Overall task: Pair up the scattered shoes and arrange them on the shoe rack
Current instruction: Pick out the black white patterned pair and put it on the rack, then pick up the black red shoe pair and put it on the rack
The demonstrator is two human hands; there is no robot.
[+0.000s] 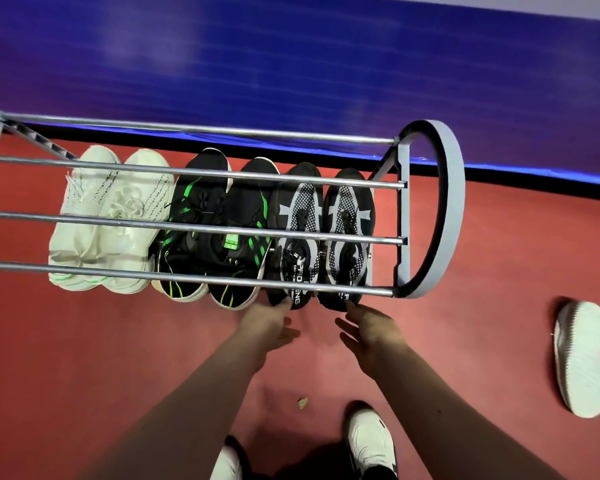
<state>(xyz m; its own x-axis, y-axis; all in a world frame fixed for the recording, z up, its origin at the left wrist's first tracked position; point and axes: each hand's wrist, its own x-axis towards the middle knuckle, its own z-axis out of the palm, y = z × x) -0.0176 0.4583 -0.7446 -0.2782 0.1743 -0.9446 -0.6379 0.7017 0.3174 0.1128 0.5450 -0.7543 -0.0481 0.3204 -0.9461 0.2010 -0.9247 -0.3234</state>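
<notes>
Fingers (284, 304) of the left hand (269, 323) are held loosely straight, tips laid against the heel of the left shoe of the grey pair (321, 237). The right hand (369, 327) is set likewise at the right shoe's heel, and nothing is gripped by either. The pair is stood under the top bars of the rack (430, 209), long axes running straight away from the hands, toes to the wall (291, 64). Sideways room is judged scant: the green pair (219, 230) is pressed close on the left and the rack's end frame lies just beside on the right. Only a push forward or a draw back is judged open. A loose shoe (582, 358) is found lying sole-up on the floor (84, 341), well off to the right, nearer the right hand.
</notes>
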